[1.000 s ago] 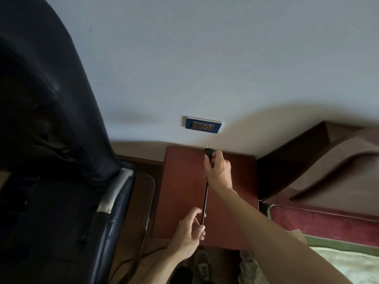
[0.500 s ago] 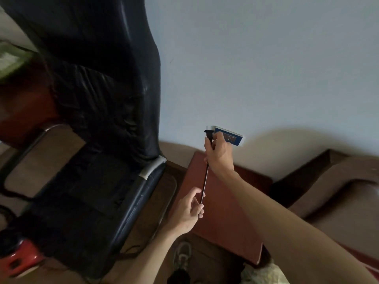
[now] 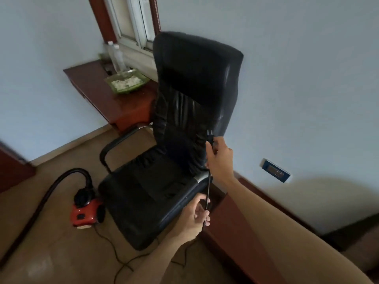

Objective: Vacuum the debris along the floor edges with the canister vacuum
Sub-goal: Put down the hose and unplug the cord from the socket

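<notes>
I am looking down into a corner of a room with pale blue walls and a brown floor [image 3: 51, 253]. A black office chair [image 3: 184, 130] stands with its back near the wall. Behind it, a wooden desk [image 3: 98, 95] under the window carries a green dish [image 3: 127, 82] at its back edge, with a clear bottle [image 3: 118, 58] just beside it.

The red canister vacuum [image 3: 87, 212] sits on the floor just left of the chair's seat. Its black hose [image 3: 53, 187] arches up from its top and runs off toward the lower left.

A thin black cord [image 3: 208, 189] trails from the vacuum across the floor and up to the hands. I see the right hand [image 3: 220, 158] raised in front of the chair's backrest, fingers curled round the plug [image 3: 210, 137], whose two prongs point up. The left hand [image 3: 194, 217] is lower, near the seat's right edge, pinching the cord between thumb and fingertips. The cord runs straight between the two hands.

A blue wall socket [image 3: 275, 170] sits low on the wall to the right, well apart from the plug.
</notes>
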